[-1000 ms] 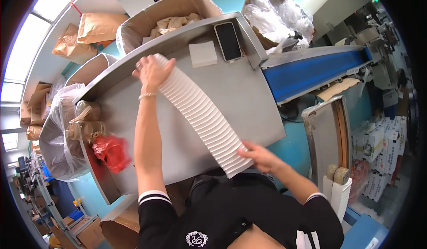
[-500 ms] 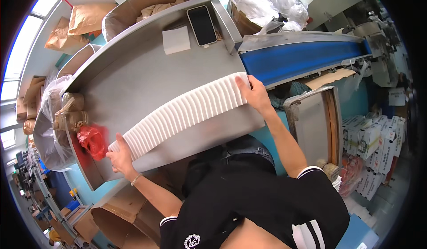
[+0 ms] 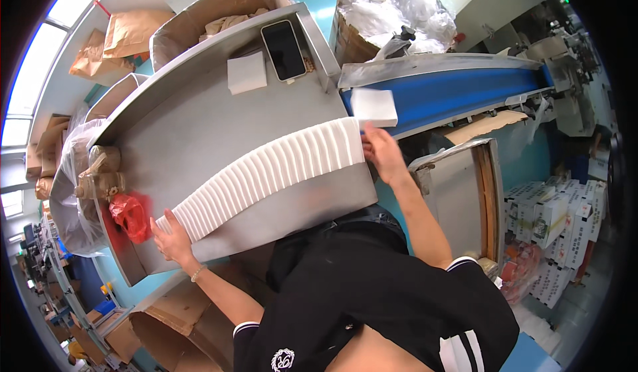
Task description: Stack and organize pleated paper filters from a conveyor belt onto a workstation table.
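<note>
Since a moment ago my right fingers [image 3: 373, 136] have slipped off the top corner of the long, gently bowed row of thin white layered pieces [image 3: 276, 166] and stand just beside its right end. Just beyond their tips, a flat white square stack [image 3: 374, 108], slightly blurred, has appeared at the near end of the long blue conveyor belt [image 3: 458, 97], where only bare blue showed earlier. For the work in hand, I take this to mean that one separate white stack is now on the belt while the row stays behind; whether the stack came out of the row, I cannot tell.

My right fingers are loosely bent, and I cannot tell whether they touch or grip anything. My left fingers [image 3: 173, 224] spread about the far left end of the row, as before, and touch it; how firmly they press, I cannot tell. The row stretches between my two sets of fingers, along the grey metal surface [image 3: 176, 142], in nearly the same place as earlier.

Just past my left fingers, the crumpled red plastic bag [image 3: 130, 216] has not shifted on the surface. Well beyond both sets of fingers, the flat white square piece [image 3: 246, 73] and the black-screened phone [image 3: 284, 51] lie side by side as they did; only my view of them has shifted.
</note>
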